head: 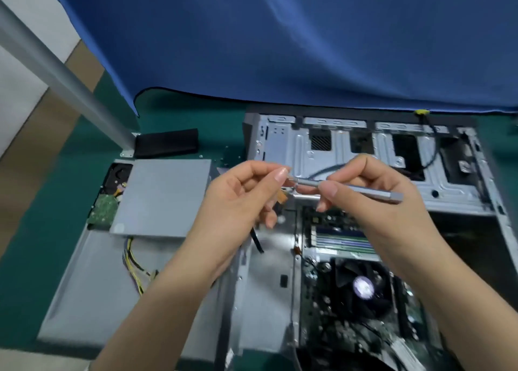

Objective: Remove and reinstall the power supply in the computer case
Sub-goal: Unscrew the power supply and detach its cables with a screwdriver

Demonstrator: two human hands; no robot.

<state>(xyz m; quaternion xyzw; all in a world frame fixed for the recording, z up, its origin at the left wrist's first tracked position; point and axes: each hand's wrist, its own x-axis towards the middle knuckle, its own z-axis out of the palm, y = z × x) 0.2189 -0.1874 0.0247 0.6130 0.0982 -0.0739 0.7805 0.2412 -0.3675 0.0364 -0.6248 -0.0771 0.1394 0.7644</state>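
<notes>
An open grey computer case (350, 152) lies on the green mat, with its motherboard and a black CPU fan (361, 286) showing. My right hand (372, 191) grips a slim silver screwdriver (372, 191) held level above the case. My left hand (241, 194) pinches the screwdriver's tip end with thumb and forefinger. To the left, outside the case, a grey metal box (162, 197) with yellow and black wires (134, 264) coming from under it rests on a flat grey panel (92, 292).
A blue cloth (280, 40) hangs behind the case. A black block (165, 142) sits by a grey metal post (56, 73) at the back left. A green circuit board (103, 208) shows beside the grey box. A black cable (431, 146) runs inside the case.
</notes>
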